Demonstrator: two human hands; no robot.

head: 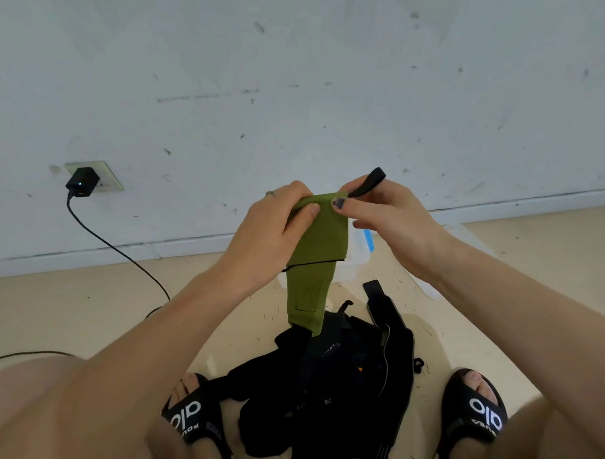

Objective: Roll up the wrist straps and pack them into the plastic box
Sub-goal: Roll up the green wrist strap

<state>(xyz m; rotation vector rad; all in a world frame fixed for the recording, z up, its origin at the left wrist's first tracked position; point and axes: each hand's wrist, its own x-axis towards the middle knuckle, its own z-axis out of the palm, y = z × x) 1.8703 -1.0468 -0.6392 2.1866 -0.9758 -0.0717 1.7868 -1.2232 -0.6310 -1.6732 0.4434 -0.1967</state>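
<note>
A green wrist strap [317, 249] hangs in the air in front of me, its top edge folded into a small roll. My left hand [277, 226] pinches the left end of that roll between thumb and fingers. My right hand [383, 216] pinches the right end, where a black thumb loop [369, 181] sticks up. The strap's lower end dangles onto a pile of black wrist straps [337, 382] on the floor. A clear plastic box [358, 251] with a blue clip stands behind the green strap, mostly hidden by it and my right hand.
A black charger [81, 182] is plugged into a wall socket at the left, and its cable [123, 256] runs down across the floor. Both my feet in black slides [187, 415] flank the pile. The white wall rises close behind the box.
</note>
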